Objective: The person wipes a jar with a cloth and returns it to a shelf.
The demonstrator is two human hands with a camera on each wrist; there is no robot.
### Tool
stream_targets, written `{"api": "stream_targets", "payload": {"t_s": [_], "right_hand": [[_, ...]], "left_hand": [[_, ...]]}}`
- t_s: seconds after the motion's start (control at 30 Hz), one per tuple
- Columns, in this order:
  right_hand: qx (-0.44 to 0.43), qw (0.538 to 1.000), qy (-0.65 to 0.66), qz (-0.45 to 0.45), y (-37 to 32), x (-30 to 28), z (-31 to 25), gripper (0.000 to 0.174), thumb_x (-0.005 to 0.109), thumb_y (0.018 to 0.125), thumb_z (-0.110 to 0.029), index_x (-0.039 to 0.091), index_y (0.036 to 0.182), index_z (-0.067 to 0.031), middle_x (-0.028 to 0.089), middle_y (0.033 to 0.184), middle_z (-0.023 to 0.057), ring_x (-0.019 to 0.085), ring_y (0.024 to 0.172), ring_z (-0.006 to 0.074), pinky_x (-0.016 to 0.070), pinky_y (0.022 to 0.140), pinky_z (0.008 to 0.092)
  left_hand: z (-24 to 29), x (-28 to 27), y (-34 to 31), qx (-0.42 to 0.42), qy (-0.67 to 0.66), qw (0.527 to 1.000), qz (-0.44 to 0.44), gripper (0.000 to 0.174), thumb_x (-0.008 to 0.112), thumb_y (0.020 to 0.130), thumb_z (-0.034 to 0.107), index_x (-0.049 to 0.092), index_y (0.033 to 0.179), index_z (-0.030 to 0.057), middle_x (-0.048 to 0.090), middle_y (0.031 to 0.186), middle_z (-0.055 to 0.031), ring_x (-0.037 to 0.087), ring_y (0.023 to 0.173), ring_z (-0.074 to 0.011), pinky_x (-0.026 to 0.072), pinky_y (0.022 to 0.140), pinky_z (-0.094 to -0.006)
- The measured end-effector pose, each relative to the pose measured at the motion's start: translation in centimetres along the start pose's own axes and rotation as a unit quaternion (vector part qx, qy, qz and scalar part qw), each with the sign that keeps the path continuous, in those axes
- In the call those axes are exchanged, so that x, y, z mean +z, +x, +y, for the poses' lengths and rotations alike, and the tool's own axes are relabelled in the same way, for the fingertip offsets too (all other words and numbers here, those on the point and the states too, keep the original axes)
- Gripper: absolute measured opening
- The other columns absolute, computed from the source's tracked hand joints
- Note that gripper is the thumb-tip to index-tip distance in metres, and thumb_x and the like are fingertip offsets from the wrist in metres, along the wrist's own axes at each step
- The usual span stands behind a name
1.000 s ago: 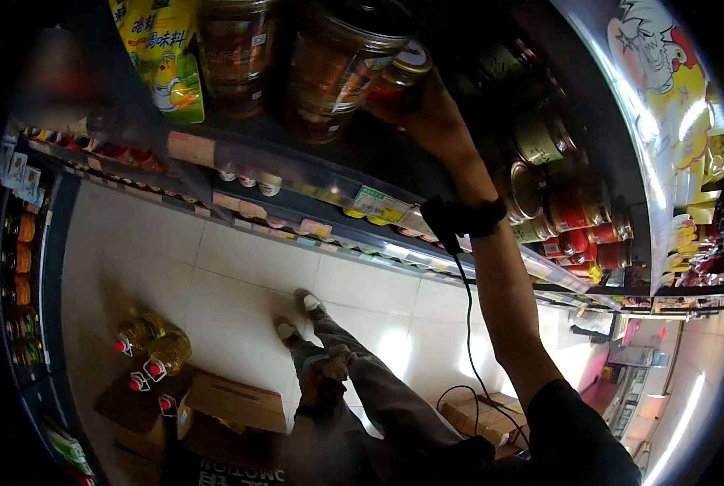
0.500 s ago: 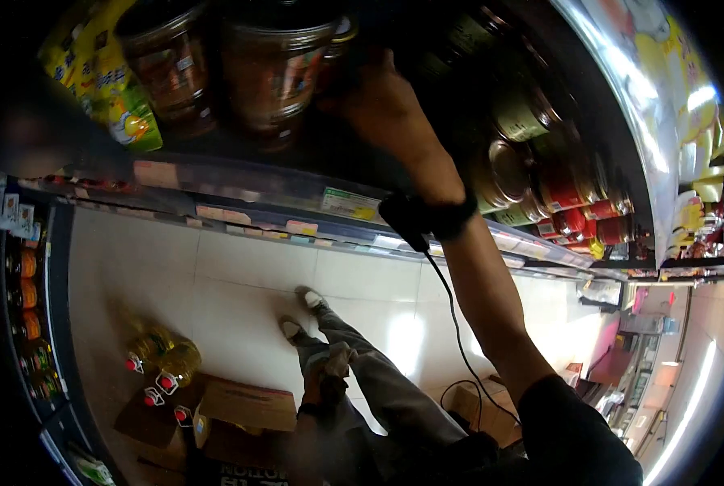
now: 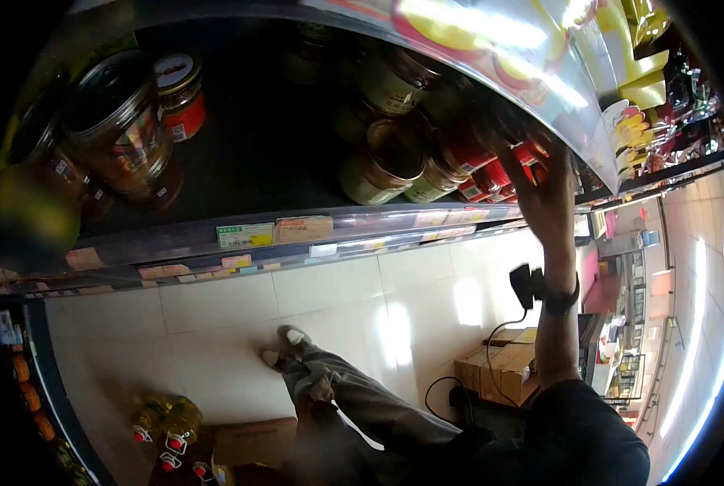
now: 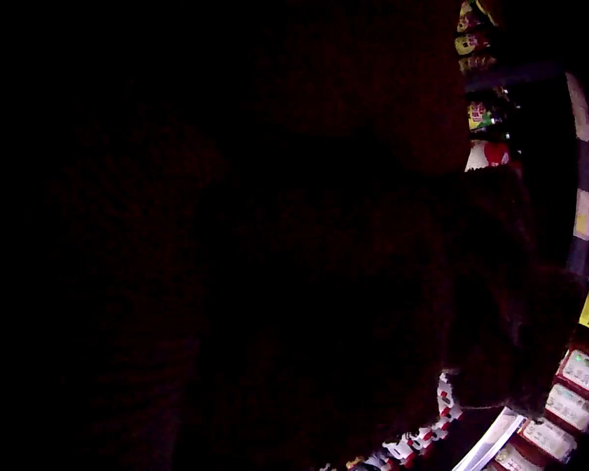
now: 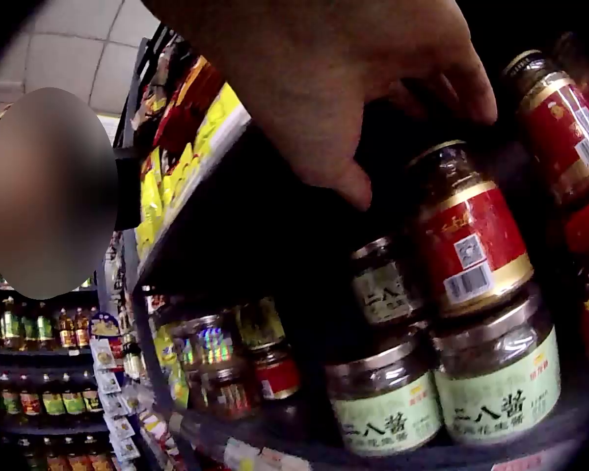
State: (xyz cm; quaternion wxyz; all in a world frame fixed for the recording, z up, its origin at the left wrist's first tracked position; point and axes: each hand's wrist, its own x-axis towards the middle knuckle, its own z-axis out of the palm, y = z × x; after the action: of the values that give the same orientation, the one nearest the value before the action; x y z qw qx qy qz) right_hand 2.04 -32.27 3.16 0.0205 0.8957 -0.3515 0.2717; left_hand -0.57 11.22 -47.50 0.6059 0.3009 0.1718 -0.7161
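My right hand (image 3: 550, 194) reaches over the shelf's right part in the head view. In the right wrist view the same hand (image 5: 344, 69) has thumb and fingers apart above a red-labelled jar (image 5: 471, 245), holding nothing. That jar stands on a green-labelled jar (image 5: 501, 378); another green-labelled jar (image 5: 383, 402) is beside it. A gold-lidded jar (image 3: 182, 101) stands next to a large brown jar (image 3: 123, 134) at the shelf's left. My left hand (image 3: 321, 398) is low by the trousers, too dim to read its fingers. The left wrist view is mostly dark.
A shelf edge with price tags (image 3: 305, 228) runs below the jars. A printed clear panel (image 3: 499, 40) hangs above. Oil bottles (image 3: 182, 419) and a carton (image 3: 252, 444) are on the floor at lower left; more cartons (image 3: 499, 368) and a cable (image 3: 489, 356) lie right.
My right hand has let go of the gold-lidded jar beside the large jars and moved right along the shelf to the red-labelled jars. The head view has shifted right.
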Motion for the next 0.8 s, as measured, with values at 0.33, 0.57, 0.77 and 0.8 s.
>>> {"api": "stream_targets", "payload": {"t_s": [0.33, 0.57, 0.77, 0.8], "right_hand": [[0.084, 0.931, 0.349, -0.062, 2.8, 2.7, 1.9, 0.051, 0.071, 0.09, -0.013, 0.053, 0.135, 0.0022, 0.061, 0.131, 0.0148, 0.06, 0.117, 0.0218, 0.0467, 0.102, 0.0352], [0.023, 0.985, 0.152, 0.077, 0.5, 1.5, -1.7, 0.055, 0.086, 0.075, -0.012, 0.061, 0.121, 0.0056, 0.069, 0.115, 0.0157, 0.067, 0.102, 0.0184, 0.054, 0.092, 0.032], [-0.053, 0.958, 0.281, 0.003, 0.3, 1.6, -7.7, 0.078, 0.088, 0.073, -0.029, 0.053, 0.133, 0.0074, 0.062, 0.126, 0.0204, 0.063, 0.113, 0.0271, 0.0499, 0.102, 0.0413], [-0.09, 0.963, 0.255, -0.003, 0.7, 2.6, -8.4, 0.08, 0.089, 0.071, -0.028, 0.052, 0.132, 0.0073, 0.061, 0.129, 0.0206, 0.063, 0.114, 0.0269, 0.0499, 0.103, 0.041]], "left_hand": [[-2.9, -1.8, 1.3, 0.014, 0.0, 1.0, 0.007, 0.062, 0.047, 0.098, 0.048, 0.049, 0.138, 0.0005, 0.063, 0.116, -0.0124, 0.062, 0.091, -0.0182, 0.056, 0.074, -0.0326], [-6.4, -5.3, 4.0, 0.056, -0.025, 0.998, -0.011, 0.061, 0.046, 0.099, 0.047, 0.048, 0.139, 0.0008, 0.062, 0.117, -0.012, 0.061, 0.091, -0.0181, 0.0553, 0.075, -0.0322], [-7.5, -5.2, 5.5, 0.116, -0.037, 0.993, -0.007, 0.062, 0.045, 0.1, 0.047, 0.046, 0.142, 0.0021, 0.061, 0.121, -0.0112, 0.061, 0.095, -0.0199, 0.0544, 0.077, -0.0339], [-4.8, -0.7, 3.5, 0.107, -0.024, 0.994, 0.006, 0.062, 0.044, 0.101, 0.048, 0.045, 0.143, 0.0027, 0.061, 0.122, -0.011, 0.061, 0.096, -0.0209, 0.0542, 0.079, -0.0348]]}}
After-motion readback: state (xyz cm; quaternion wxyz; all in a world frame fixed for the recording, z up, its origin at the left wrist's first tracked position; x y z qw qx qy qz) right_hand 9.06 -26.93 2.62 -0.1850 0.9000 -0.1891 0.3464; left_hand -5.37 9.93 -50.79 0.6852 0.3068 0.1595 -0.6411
